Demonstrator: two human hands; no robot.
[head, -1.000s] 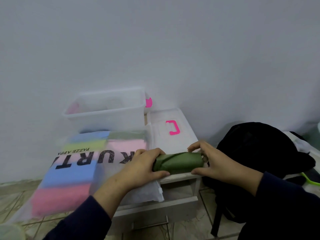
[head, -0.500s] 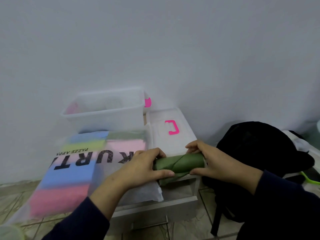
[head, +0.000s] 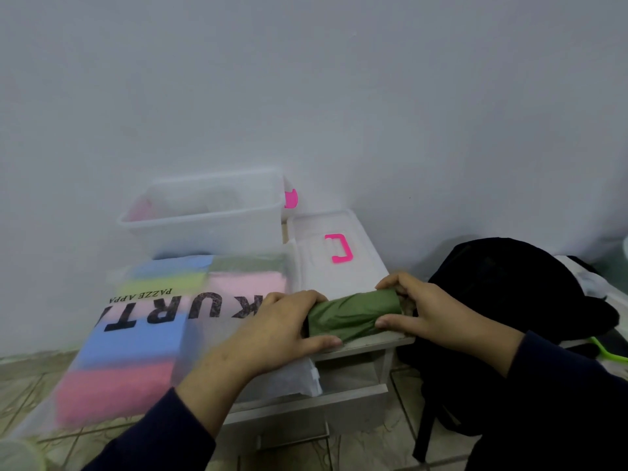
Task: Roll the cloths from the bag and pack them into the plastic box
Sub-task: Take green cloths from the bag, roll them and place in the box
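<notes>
Both hands, the left hand [head: 272, 329] and the right hand [head: 426, 309], grip the rolled green cloth [head: 351, 316]; I think firm end pressure prevents unrolling before the plastic box [head: 204, 220].

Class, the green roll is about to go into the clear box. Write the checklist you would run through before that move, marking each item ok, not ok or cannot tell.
1. Green roll fully rolled, no loose tail: ok, it looks like a tight cylinder.
2. Both ends held: ok, left hand grips the left end, right hand the right end.
3. Box open: ok, its lid lies beside it.
4. Room in the box: cannot tell, the walls are cloudy; something pink shows at its left end.
5. Path to the box: ok, only the flat bag of cloths lies between.
</notes>
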